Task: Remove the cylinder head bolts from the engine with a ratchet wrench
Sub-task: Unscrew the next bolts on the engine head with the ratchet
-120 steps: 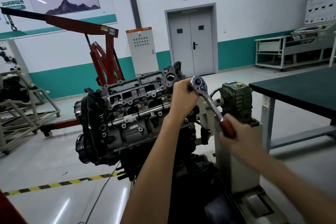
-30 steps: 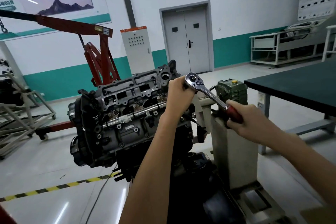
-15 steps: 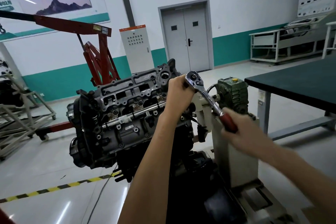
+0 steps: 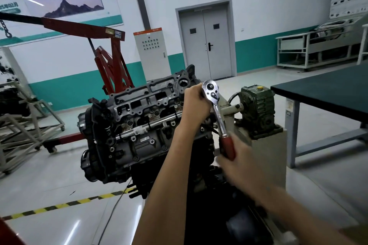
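The engine (image 4: pixel 139 125), a rough grey casting with a bright steel rail across its face, sits tilted. At its right end the left hand (image 4: pixel 196 105) curls its fingers tight just beneath the round chrome head of the wrench (image 4: pixel 213 95). The polished shaft slopes down to a red handle, which the blurred right hand (image 4: pixel 239 163) wraps in its fingers. The bolt is hidden behind the left hand. A dull green ribbed gearbox (image 4: pixel 256 105) stands just beside, and a dark matte worktop (image 4: pixel 328 89) lies to the right.
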Action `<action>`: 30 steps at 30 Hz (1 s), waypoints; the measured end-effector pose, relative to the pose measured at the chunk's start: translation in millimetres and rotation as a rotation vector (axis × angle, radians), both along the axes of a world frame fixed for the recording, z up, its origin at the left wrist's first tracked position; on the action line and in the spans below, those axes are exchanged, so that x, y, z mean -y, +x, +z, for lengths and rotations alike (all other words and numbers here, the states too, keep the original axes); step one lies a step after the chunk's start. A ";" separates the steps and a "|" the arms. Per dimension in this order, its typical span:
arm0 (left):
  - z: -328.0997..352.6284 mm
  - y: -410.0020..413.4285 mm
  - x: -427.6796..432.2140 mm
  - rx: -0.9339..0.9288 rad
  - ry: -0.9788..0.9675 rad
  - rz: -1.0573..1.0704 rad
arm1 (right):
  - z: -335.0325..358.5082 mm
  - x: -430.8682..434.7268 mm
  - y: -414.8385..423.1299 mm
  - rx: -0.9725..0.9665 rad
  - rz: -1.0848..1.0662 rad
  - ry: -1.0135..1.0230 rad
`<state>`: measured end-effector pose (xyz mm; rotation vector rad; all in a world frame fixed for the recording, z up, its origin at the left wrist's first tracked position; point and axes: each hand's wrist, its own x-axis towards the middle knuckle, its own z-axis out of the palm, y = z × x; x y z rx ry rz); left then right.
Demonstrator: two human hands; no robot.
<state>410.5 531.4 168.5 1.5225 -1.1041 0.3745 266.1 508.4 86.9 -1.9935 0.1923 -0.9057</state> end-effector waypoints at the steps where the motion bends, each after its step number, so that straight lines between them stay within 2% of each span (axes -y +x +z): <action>1: 1.0 -0.8 -0.4 0.003 0.012 -0.013 | 6.7 23.5 -9.2 -0.065 0.024 -0.093; 4: 3.6 -3.1 0.4 0.012 0.052 -0.035 | 38.3 78.6 -28.3 -0.188 -0.001 -0.415; 6: 3.7 -3.7 1.0 0.008 0.039 -0.031 | 47.6 89.4 -28.3 -0.166 -0.053 -0.505; 8: 1.4 -4.6 2.0 0.004 0.011 -0.033 | 35.9 77.0 -24.5 -0.175 -0.091 -0.413; 11: -3.4 -2.7 5.3 0.006 -0.036 -0.023 | 1.3 20.9 -12.2 -0.068 -0.114 -0.049; 13: -3.9 -0.1 7.6 0.013 -0.050 -0.005 | -7.2 -21.1 3.8 0.050 -0.036 0.210; 15: -2.9 0.4 8.2 0.019 -0.052 -0.001 | -6.9 -45.9 15.7 0.137 0.043 0.352; 17: -2.4 0.8 7.6 0.019 -0.035 0.002 | -3.9 -38.3 13.5 0.108 0.041 0.280; 22: 5.7 0.7 3.9 -0.007 0.104 -0.048 | 24.6 56.6 -26.0 -0.209 0.048 -0.203; 25: 5.3 0.4 1.3 -0.039 0.097 -0.055 | 40.6 76.8 -30.2 -0.189 -0.025 -0.398; 27: 2.7 -1.6 -2.7 -0.056 0.036 -0.053 | 29.0 58.7 -23.8 -0.170 -0.065 -0.301; 30: -0.6 -0.7 -3.4 -0.048 0.008 -0.031 | -1.6 -3.7 -5.5 0.021 -0.076 0.035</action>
